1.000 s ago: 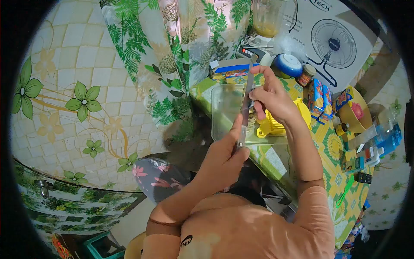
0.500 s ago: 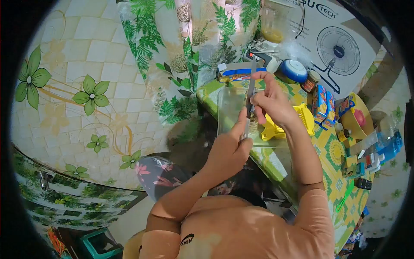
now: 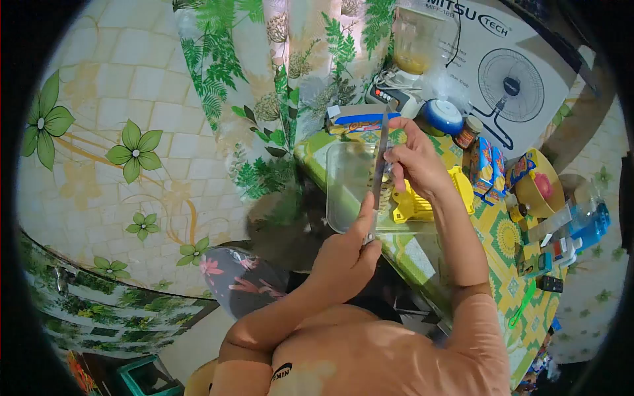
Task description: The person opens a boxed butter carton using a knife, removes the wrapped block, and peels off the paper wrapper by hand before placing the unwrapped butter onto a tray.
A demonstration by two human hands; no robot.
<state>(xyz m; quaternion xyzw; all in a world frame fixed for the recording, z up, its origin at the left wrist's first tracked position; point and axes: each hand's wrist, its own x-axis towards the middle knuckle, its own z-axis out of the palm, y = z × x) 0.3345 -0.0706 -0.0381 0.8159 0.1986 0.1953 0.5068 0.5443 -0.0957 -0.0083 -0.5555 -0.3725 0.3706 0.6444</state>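
My left hand [image 3: 348, 254] is closed around the handle of a knife [image 3: 380, 158], its index finger stretched along the blade. The long blade points away from me, tilted slightly. My right hand [image 3: 417, 160] is at the blade's side, thumb and curled fingers against it near the middle. Under the blade is a clear plastic container [image 3: 343, 214] with small pale pieces that I cannot identify, partly hidden by the knife and fingers. A yellow slotted plastic tool [image 3: 415, 208] lies over the container's right side, partly behind my right forearm.
A blender [image 3: 413, 56], a blue-and-white bowl [image 3: 443, 117] and a jar [image 3: 469, 132] stand at the back. Blue packets [image 3: 487, 168], a yellow tub [image 3: 541, 201], bottles and a green knife-like utensil [image 3: 522, 305] lie to the right. A curtain [image 3: 290, 99] hangs behind the table.
The view has shifted slightly, so more of the container shows. The knife stays in my left hand, and my right hand remains at the blade with little visible movement.
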